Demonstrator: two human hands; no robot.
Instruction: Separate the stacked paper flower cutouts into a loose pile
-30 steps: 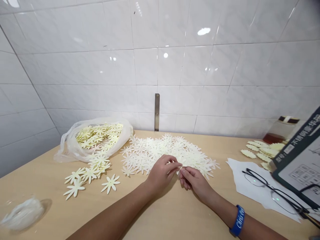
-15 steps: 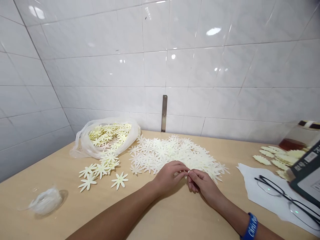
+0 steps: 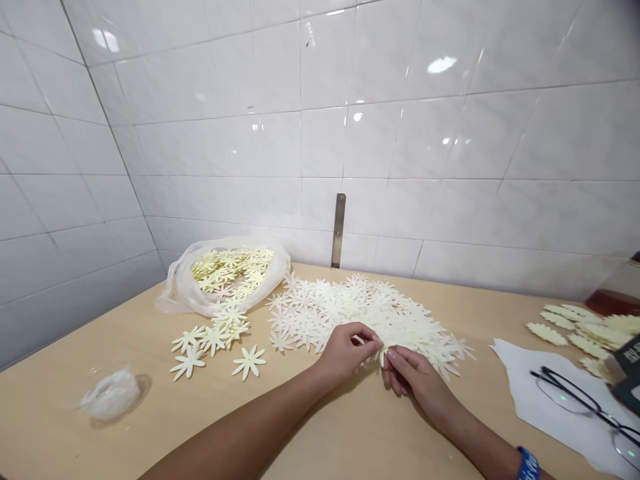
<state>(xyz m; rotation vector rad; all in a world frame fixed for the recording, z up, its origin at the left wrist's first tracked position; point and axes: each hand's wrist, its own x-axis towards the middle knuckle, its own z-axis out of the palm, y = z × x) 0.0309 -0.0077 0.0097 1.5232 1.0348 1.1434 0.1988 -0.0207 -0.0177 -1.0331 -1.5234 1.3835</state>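
Observation:
My left hand [image 3: 350, 353] and my right hand [image 3: 413, 373] meet just in front of a heap of pale flower cutouts [image 3: 345, 303]. Between their fingertips is a small pale flower cutout [image 3: 383, 357], mostly covered by the fingers. Both hands pinch it, thumb against finger. Left of the heap, a loose group of yellowish flower cutouts [image 3: 213, 339] spills from an open plastic bag [image 3: 175, 287] filled with more of them. One single flower cutout [image 3: 249, 362] lies apart on the table, nearer to my left forearm.
A clear wrapped white bundle [image 3: 111, 395] lies at the left. On the right are a white sheet [image 3: 520, 380], eyeglasses [image 3: 575, 397], scalloped yellowish pieces [image 3: 595, 327], a dark box [image 3: 627, 373] and a jar of reddish liquid [image 3: 615, 290]. A tiled wall [image 3: 240, 147] stands behind the table.
The view has shifted, so everything sits further right. My fingertips have parted slightly, and more of the flower cutout between them shows.

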